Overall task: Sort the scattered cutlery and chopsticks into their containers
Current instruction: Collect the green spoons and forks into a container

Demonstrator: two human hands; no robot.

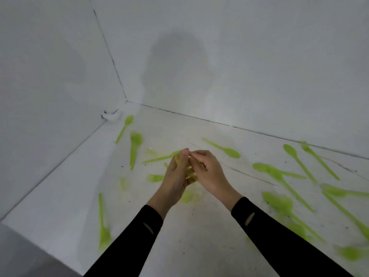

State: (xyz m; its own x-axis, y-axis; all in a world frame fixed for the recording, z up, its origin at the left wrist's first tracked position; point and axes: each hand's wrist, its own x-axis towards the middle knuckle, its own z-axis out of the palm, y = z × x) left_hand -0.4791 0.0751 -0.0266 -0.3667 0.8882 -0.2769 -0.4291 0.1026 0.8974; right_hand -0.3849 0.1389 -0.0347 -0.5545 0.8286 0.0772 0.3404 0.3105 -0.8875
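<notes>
Between the left hand [175,177] and right hand [210,171], a yellow-green bundle [190,175] is mostly covered by fingers [200,157], its pieces untellable. Green cutlery [349,253] at the right edge smears into blur, cut off.

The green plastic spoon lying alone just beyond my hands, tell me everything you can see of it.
The bright green plastic spoon is one moulded piece: a thin tapering handle and an oval bowl. It lies flat on the scuffed white surface, beyond the right hand, handle tip toward the back wall, bowl nearer and to the right. Nothing touches it. Blur hides whether the bowl faces up.
</notes>
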